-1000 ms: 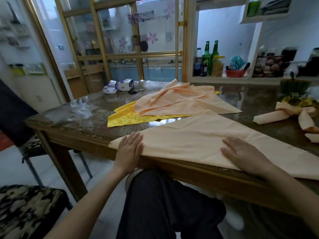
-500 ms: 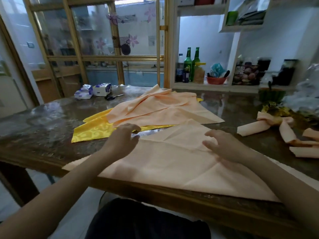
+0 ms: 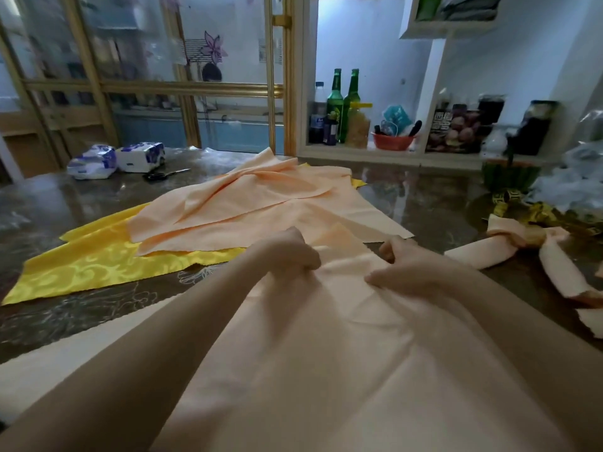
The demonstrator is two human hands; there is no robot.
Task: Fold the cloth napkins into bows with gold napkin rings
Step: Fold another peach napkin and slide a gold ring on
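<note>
A peach cloth napkin (image 3: 332,347) lies as a triangle in front of me on the dark table (image 3: 71,210), its point facing away. My left hand (image 3: 287,252) and my right hand (image 3: 404,265) both pinch the cloth near that far point, fingers curled into the fabric, which bunches between them. A loose pile of peach napkins (image 3: 261,200) lies beyond on a yellow patterned cloth (image 3: 98,265). At the right lies a finished peach napkin bow (image 3: 522,243); I cannot make out its ring.
Two tissue packs (image 3: 117,159) and scissors (image 3: 163,174) lie at the table's far left. Green bottles (image 3: 342,102), a red bowl (image 3: 393,141) and jars stand on the shelf behind. Gold-black ribbon (image 3: 509,203) and crumpled plastic (image 3: 574,177) lie at far right.
My hands slid from the napkin's near edge up to its far point and curled to pinch it. The camera leaned forward over the table.
</note>
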